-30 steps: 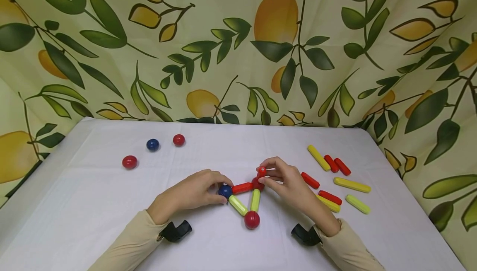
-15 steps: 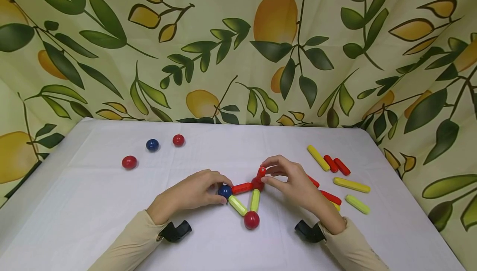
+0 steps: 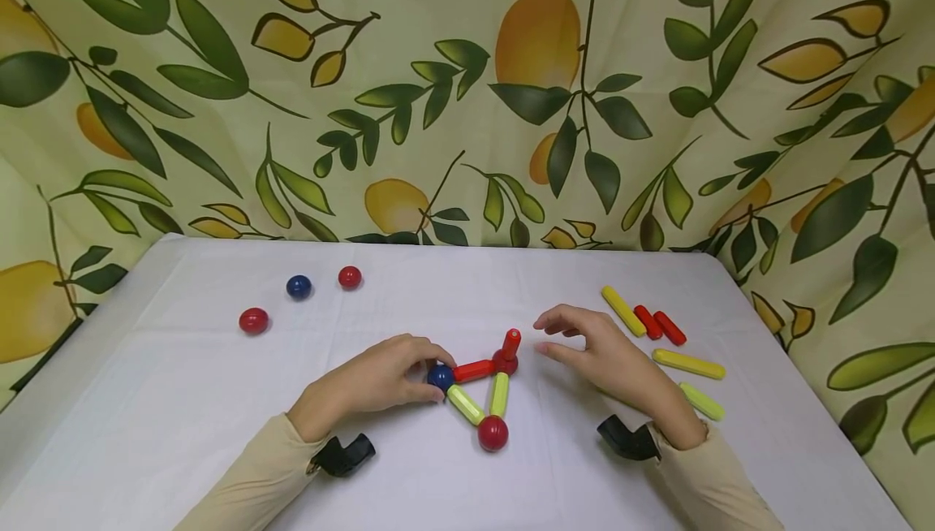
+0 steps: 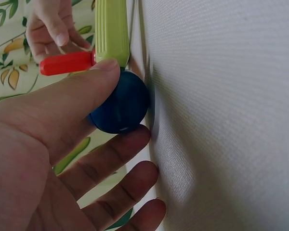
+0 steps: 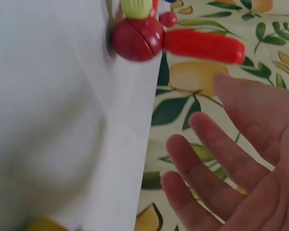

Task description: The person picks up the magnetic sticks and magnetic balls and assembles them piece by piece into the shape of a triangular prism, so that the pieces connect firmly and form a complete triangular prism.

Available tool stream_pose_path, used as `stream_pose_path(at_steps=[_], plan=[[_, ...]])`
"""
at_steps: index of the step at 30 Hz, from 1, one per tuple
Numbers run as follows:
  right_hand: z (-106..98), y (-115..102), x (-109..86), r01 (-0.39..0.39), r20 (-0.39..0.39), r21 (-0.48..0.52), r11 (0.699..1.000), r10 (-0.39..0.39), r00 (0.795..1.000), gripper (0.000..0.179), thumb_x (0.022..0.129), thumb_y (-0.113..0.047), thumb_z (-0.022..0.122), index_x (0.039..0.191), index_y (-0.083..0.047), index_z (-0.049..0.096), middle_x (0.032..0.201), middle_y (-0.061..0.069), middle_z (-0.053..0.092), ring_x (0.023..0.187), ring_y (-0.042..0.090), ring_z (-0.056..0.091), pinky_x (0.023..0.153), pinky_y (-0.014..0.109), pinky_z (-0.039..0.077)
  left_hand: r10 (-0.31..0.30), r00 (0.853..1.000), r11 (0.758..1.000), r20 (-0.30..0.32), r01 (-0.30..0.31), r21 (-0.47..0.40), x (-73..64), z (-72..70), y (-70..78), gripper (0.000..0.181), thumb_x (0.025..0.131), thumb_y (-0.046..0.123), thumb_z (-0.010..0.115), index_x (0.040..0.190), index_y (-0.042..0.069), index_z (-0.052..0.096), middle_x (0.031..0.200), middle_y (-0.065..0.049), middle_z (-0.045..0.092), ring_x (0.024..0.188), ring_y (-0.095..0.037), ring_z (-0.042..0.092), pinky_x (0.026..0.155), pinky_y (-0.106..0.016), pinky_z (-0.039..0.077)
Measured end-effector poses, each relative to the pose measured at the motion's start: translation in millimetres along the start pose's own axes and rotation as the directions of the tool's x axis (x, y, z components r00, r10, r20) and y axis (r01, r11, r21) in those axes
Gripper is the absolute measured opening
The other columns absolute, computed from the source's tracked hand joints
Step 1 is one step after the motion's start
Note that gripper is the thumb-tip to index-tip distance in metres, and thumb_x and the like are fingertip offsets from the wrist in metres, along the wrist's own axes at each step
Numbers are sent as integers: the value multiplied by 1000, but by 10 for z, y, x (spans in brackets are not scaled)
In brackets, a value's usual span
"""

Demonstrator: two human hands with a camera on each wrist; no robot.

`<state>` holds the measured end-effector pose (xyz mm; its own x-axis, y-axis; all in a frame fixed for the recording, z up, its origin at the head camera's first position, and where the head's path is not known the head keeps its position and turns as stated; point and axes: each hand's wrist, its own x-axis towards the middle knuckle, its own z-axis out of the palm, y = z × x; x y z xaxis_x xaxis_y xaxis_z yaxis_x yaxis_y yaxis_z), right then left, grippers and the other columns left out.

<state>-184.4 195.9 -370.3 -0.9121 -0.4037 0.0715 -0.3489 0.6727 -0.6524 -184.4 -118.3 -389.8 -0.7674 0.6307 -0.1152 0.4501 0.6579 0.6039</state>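
Observation:
A triangle of joined pieces lies on the table. My left hand [image 3: 380,373] pinches the blue ball [image 3: 441,377] at its left corner between thumb and fingers. From that ball a flat red stick [image 3: 475,370] runs to a red ball [image 3: 505,363], and a lime stick [image 3: 465,404] runs to the front red ball [image 3: 493,433]. Another lime stick [image 3: 499,395] closes the triangle. An upright red stick [image 3: 511,343] stands on the back red ball, also seen in the right wrist view. Beside it, apart and holding nothing, is my right hand [image 3: 602,352], fingers loosely bent.
Loose yellow sticks [image 3: 689,364], red sticks [image 3: 670,328] and a lime stick [image 3: 701,402] lie on the right; my right arm covers others. A blue ball [image 3: 299,287] and two red balls [image 3: 253,321] sit back left. A patterned cloth [image 3: 438,109] hangs behind the table.
My right hand has let go of the upright red stick and moved away to the right. The stick stays standing on its ball. My left hand keeps its hold on the blue ball.

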Motion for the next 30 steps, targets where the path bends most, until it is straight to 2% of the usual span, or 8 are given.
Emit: stream_pose_path(at_steps=[7,14,18,21,25,28,30], plan=[[-202,149,-52,-13,32,-39,999,15,999,20,90,-19,73,108,-11,69,110,5,70,109,32,65,93,52,53,-5,1000,1000,-2,5,3,-8,0,-4,35,86,27,78,119,26,69,109,9,66,96,-11,53,88,-34,47],[-293,252,-66,-21,51,-66,998,25,998,20,89,-18,73,108,-11,70,111,4,70,110,33,64,93,55,51,4,1000,1000,-8,-4,11,-11,-9,0,35,85,28,79,118,27,69,100,12,64,94,-10,52,85,-30,47],[-323,289,-64,-64,78,-109,992,72,994,21,88,-15,74,108,-11,72,112,5,70,109,32,62,93,54,52,-2,1000,1000,-7,2,3,-11,-9,4,35,85,27,79,118,27,69,101,12,65,94,-10,52,85,-30,47],[-337,310,-61,-122,111,-126,985,136,984,24,86,-14,76,109,-12,72,112,7,69,107,31,60,87,44,56,-7,1000,1000,-7,7,5,-7,-6,0,35,85,27,79,119,27,69,102,12,65,94,-10,52,85,-31,47],[-330,333,-55,-215,154,-125,968,233,960,29,84,-13,78,112,-11,72,108,7,70,101,25,60,75,31,57,-16,1000,1000,-6,16,10,-8,-3,-6,35,85,28,79,119,27,69,101,13,64,94,-10,52,85,-31,47],[-319,352,-50,-277,173,-143,950,299,938,31,82,-11,79,112,-10,71,103,5,69,93,21,60,72,29,56,-18,1000,1000,-5,18,7,-10,-1,-7,35,85,28,79,119,28,69,101,13,64,94,-10,52,85,-31,46],[-315,367,-51,-292,178,-163,943,319,931,32,81,-8,79,112,-10,71,100,6,68,89,19,59,71,29,56,-18,1000,1000,-3,18,4,-12,-3,-2,35,85,28,79,118,27,69,102,13,65,95,-10,52,85,-31,47]])
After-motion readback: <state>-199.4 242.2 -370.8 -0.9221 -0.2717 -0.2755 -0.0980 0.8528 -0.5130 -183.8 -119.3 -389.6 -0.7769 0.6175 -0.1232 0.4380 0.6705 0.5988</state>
